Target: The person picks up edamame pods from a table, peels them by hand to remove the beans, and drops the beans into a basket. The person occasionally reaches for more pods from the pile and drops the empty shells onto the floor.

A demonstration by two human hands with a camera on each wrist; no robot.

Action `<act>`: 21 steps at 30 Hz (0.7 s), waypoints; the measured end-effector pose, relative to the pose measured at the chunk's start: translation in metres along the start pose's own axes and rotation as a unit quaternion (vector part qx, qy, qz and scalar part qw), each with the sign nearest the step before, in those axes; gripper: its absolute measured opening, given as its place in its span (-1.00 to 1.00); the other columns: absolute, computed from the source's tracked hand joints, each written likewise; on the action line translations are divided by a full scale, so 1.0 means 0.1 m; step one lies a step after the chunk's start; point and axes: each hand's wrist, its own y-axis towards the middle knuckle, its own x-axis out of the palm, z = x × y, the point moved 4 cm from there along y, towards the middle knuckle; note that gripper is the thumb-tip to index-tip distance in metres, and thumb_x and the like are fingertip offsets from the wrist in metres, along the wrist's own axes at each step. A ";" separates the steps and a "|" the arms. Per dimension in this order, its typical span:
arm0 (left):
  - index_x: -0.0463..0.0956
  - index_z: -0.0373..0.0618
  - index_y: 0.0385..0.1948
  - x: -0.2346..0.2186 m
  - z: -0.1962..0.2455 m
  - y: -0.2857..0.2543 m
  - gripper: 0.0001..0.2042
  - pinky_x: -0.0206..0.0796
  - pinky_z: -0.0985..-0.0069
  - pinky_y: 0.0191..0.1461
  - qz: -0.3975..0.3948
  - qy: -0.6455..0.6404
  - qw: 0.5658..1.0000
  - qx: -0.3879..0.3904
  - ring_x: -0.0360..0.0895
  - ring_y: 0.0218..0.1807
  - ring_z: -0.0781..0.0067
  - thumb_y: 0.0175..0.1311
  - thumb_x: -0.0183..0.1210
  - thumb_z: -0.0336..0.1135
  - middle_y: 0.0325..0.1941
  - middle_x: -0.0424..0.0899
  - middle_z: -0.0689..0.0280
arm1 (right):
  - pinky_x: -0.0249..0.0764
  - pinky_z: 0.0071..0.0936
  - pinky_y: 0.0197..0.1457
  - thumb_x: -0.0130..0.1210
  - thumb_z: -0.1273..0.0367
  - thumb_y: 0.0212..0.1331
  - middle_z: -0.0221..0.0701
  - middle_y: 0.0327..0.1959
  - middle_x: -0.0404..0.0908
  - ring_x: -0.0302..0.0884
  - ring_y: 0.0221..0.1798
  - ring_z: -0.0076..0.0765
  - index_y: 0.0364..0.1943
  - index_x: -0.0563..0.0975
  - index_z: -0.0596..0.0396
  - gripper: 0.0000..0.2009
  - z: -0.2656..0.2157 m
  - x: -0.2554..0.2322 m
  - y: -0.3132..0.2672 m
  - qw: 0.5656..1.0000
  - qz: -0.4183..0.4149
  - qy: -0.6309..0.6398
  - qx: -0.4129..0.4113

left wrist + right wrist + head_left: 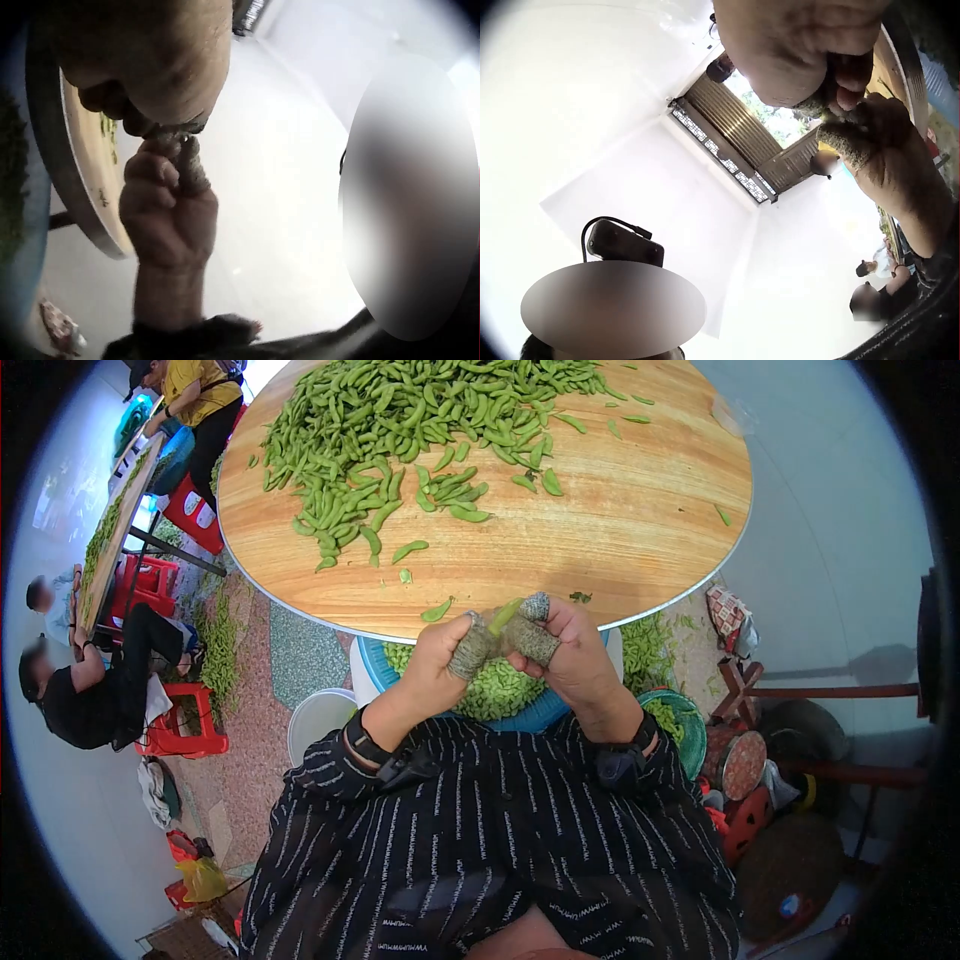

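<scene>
A green soybean pod [504,616] sits between both hands, just off the table's near edge in the head view. My left hand [436,666] pinches it from one side, a grey knitted cover over the thumb [468,654]. From the other side my right hand [584,664] pinches it too, with similar covers on its thumb and a finger. Below the hands is a blue basin [372,660] of shelled green beans [500,692]. In the left wrist view the right hand [169,221] meets the left at the fingertips; the right wrist view shows the left hand [889,169] close up.
A large heap of pods [390,410] covers the far left of the round wooden table [620,530], with several loose pods nearer. A white bucket [318,722] stands left of my lap, a green basket [688,735] right. People sit at another table [120,530] on the left.
</scene>
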 end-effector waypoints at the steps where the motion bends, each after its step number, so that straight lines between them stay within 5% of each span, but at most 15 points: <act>1: 0.38 -0.26 -0.43 0.00 -0.01 0.00 -0.83 0.18 0.56 -0.50 -0.017 -0.098 0.994 -0.047 0.35 -0.58 0.47 0.13 -0.01 -0.32 -0.63 0.39 0.32 | 0.15 -0.82 -0.62 -0.01 0.44 0.05 -0.54 -0.57 0.44 0.30 -0.60 -0.74 -0.34 0.44 0.14 -0.90 -0.01 0.00 0.01 1.000 -0.002 -0.001 0.000; 4: 0.40 -0.23 -0.45 -0.05 -0.11 -0.02 -0.82 0.16 0.71 -0.48 -0.023 -0.152 0.983 -0.095 0.34 -0.52 0.67 0.18 -0.03 -0.28 -0.55 0.47 0.41 | 0.15 -0.81 -0.62 -0.02 0.45 0.04 -0.54 -0.58 0.44 0.30 -0.60 -0.74 -0.34 0.44 0.13 -0.90 -0.02 0.01 0.01 0.999 -0.023 -0.011 0.019; 10: 0.41 -0.25 -0.36 -0.09 0.02 0.04 -0.80 0.20 0.67 -0.40 -0.080 -0.104 0.991 -0.040 0.34 -0.50 0.61 0.20 -0.08 -0.29 -0.55 0.44 0.37 | 0.16 -0.80 -0.61 -0.03 0.46 0.05 -0.54 -0.57 0.44 0.30 -0.59 -0.73 -0.35 0.44 0.14 -0.90 -0.08 0.06 -0.03 0.999 -0.021 -0.024 0.030; 17: 0.42 -0.25 -0.39 -0.10 -0.04 0.01 -0.79 0.21 0.64 -0.40 -0.136 -0.115 0.980 -0.085 0.33 -0.49 0.63 0.22 -0.10 -0.28 -0.55 0.45 0.36 | 0.19 -0.77 -0.53 -0.02 0.48 0.06 -0.54 -0.55 0.43 0.28 -0.57 -0.72 -0.34 0.44 0.17 -0.90 -0.03 0.07 0.00 0.997 -0.025 -0.078 0.005; 19: 0.40 -0.23 -0.37 -0.07 -0.11 0.00 -0.81 0.21 0.59 -0.42 -0.094 -0.199 0.957 -0.188 0.38 -0.53 0.50 0.18 -0.04 -0.27 -0.53 0.48 0.27 | 0.20 -0.76 -0.51 -0.01 0.48 0.05 -0.54 -0.54 0.44 0.29 -0.56 -0.71 -0.34 0.44 0.17 -0.90 0.02 0.05 0.03 0.997 -0.025 -0.076 -0.016; 21: 0.37 -0.23 -0.37 -0.07 -0.09 0.03 -0.82 0.22 0.54 -0.45 -0.061 -0.088 0.987 -0.120 0.41 -0.53 0.38 0.11 0.02 -0.30 -0.54 0.48 0.22 | 0.22 -0.73 -0.49 -0.01 0.48 0.05 -0.53 -0.52 0.45 0.29 -0.54 -0.71 -0.33 0.44 0.18 -0.90 0.07 0.00 0.07 0.997 0.011 -0.078 -0.014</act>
